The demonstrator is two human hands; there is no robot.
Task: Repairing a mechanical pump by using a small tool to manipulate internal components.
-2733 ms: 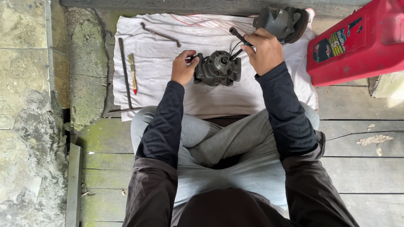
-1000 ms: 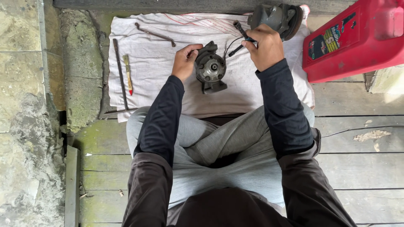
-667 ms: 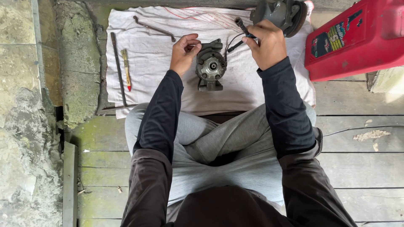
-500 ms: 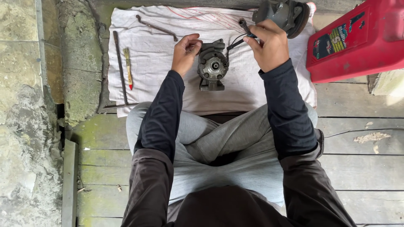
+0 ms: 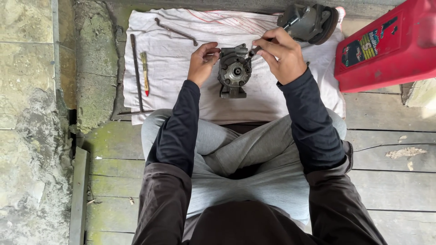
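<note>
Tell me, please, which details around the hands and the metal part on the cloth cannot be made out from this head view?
- Head view: the tool tip in the right hand is hidden by the fingers and too small.
- What the left hand pinches, if anything: too small.
- The metal part's far side faces away.
- The red container is cut off by the right edge.

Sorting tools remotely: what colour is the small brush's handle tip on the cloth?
Red, on the brush; head view shows it.

Both arms reach forward, left hand and right hand with curled fingers.
</note>
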